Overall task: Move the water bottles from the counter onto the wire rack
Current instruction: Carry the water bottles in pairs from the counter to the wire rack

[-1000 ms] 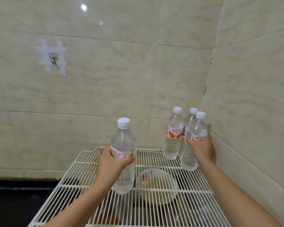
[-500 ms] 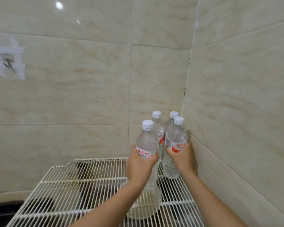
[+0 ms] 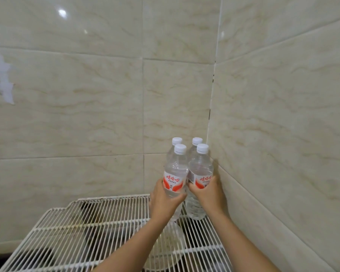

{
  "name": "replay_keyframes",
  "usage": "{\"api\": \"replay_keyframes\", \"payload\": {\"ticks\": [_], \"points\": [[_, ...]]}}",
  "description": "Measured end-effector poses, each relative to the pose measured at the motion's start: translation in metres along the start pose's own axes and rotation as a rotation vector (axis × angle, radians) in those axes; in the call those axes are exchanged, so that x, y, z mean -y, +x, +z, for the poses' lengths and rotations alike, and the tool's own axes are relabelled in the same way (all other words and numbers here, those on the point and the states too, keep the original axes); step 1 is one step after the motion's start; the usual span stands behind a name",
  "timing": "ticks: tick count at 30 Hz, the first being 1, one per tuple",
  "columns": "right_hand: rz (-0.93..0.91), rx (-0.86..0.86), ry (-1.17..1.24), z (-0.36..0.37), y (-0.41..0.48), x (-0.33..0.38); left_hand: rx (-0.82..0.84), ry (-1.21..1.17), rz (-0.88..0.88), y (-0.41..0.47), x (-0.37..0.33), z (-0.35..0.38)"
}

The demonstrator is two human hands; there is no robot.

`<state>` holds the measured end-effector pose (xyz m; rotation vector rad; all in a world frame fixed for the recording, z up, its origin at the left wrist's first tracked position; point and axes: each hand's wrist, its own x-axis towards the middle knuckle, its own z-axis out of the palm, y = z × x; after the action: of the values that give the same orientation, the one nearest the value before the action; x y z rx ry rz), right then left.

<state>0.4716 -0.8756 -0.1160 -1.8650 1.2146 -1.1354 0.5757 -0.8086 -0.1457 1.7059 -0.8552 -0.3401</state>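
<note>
Tiled corner (image 3: 212, 99), wire rack (image 3: 90, 225): left grip (image 3: 165, 203) clamps front-left bottle (image 3: 175, 171), right grip (image 3: 209, 195) front-right bottle (image 3: 200, 167).

– What kind of place is shown?
– A home kitchen corner is suggested. Two walls are faced with glossy beige tiles (image 3: 98, 114), a stick-on hook (image 3: 0, 80) is fixed to one, and a bowl (image 3: 166, 249) is seen under a white wire rack (image 3: 82, 222).

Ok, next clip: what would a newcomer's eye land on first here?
Four white-capped water bottles huddle in the tiled corner, at the back right of the white wire rack. The left hand grips the front left bottle and the right hand grips the front right bottle, each round its red label.
</note>
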Motion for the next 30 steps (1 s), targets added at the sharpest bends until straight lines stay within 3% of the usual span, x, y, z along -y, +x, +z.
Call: {"api": "replay_keyframes", "payload": {"ticks": [6, 9, 13, 16, 25, 30], "points": [[0.116, 0.238, 0.205, 0.001, -0.006, -0.022, 0.357, -0.168, -0.008, 0.001, 0.021, -0.025], [0.117, 0.214, 0.226, 0.007, -0.014, -0.035, 0.248, -0.143, 0.012, -0.004, 0.022, -0.017], [0.08, 0.043, 0.147, 0.017, -0.017, -0.041, -0.013, -0.073, -0.014, -0.011, 0.024, 0.012], [0.072, -0.025, 0.084, 0.016, -0.019, -0.042, -0.099, -0.059, -0.053, -0.011, 0.022, 0.025], [0.027, 0.034, 0.111, 0.011, -0.017, -0.049, -0.119, -0.035, -0.052, -0.012, 0.022, 0.033], [-0.037, 0.022, 0.095, 0.013, -0.019, -0.058, -0.049, -0.043, -0.089, -0.02, 0.022, 0.028]]}}
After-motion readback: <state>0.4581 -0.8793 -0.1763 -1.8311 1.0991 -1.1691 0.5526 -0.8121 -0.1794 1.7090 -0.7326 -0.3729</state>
